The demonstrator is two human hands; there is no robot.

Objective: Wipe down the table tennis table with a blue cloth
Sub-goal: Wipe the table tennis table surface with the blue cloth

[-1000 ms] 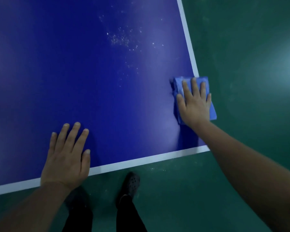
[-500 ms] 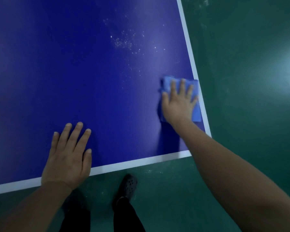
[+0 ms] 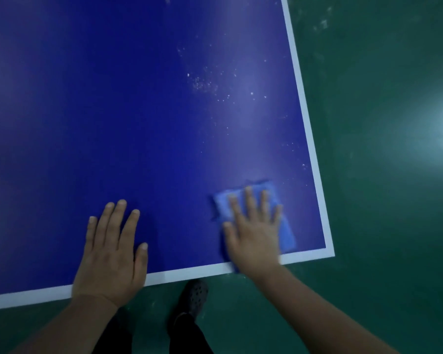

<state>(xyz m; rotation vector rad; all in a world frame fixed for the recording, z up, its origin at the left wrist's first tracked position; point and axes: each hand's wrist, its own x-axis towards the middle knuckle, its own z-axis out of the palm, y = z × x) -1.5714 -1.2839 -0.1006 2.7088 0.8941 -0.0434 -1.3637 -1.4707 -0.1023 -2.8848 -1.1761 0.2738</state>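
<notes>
- Near the front right corner of the dark blue table tennis worktop point(image 3: 138, 123), I see my right hand point(image 3: 253, 233) lying flat on a folded light blue cloth point(image 3: 285, 233), fingers straight and spread, palm pressing the cloth onto the surface without curling round it.
- Motion blur softens the right hand and the cloth, so I cannot make out the cloth's folds.
- The cloth shows beyond the fingertips and along the hand's right side; it sits just inside the white border line point(image 3: 310, 139), close to the front edge and a little apart from the right edge.
- My left hand point(image 3: 110, 254) rests palm down on the bare blue surface, fingers straight and slightly fanned, holding nothing; its heel covers the white stripe at the front edge.
- The two hands lie side by side, apart from each other.
- Scattered white specks of dust point(image 3: 205, 85) sit on the worktop well beyond the cloth, toward the right edge.
- Below the front edge I see a dark perforated clog point(image 3: 195, 295) and dark trouser legs on the green floor point(image 3: 381, 175), which carries a pale glare patch at right.
</notes>
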